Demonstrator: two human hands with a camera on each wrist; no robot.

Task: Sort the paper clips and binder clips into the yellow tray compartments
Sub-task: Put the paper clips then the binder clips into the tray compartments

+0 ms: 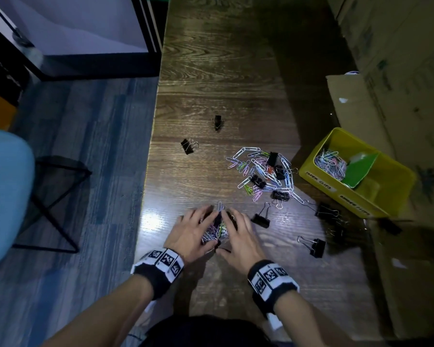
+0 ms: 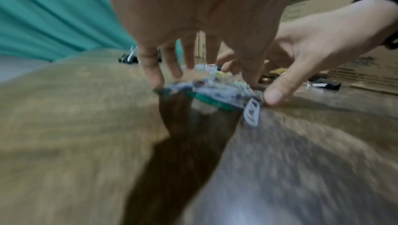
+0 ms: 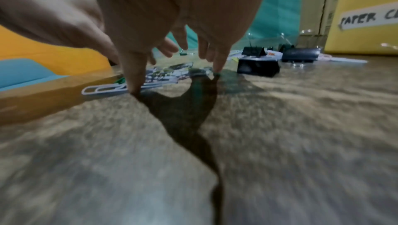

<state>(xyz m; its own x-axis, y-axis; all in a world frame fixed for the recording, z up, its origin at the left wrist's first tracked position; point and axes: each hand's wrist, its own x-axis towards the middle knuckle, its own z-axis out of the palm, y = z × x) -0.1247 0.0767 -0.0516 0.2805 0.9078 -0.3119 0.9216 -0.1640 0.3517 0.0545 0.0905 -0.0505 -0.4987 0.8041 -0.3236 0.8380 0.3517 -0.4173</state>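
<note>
Both hands lie low on the wooden table, fingers spread, fingertips down around a small heap of coloured paper clips (image 1: 217, 227). My left hand (image 1: 196, 226) touches its left side and my right hand (image 1: 236, 231) its right side. In the left wrist view the left hand (image 2: 189, 65) fences in the heap (image 2: 215, 89), and the right hand (image 2: 312, 50) presses its thumb beside it. In the right wrist view the right hand (image 3: 175, 68) stands over the heap (image 3: 165, 75). A bigger mixed pile (image 1: 263, 171) lies beyond. The yellow tray (image 1: 318, 176) holds paper clips (image 1: 330, 162) in its left compartment.
Loose black binder clips lie at the far side (image 1: 218, 122), far left (image 1: 187, 146), and right of my hands (image 1: 261, 219), (image 1: 317, 247). A green divider (image 1: 358, 169) splits the tray. Cardboard boxes (image 1: 386, 71) line the right. The table edge (image 1: 148, 171) drops off left, beside a blue chair (image 1: 5, 196).
</note>
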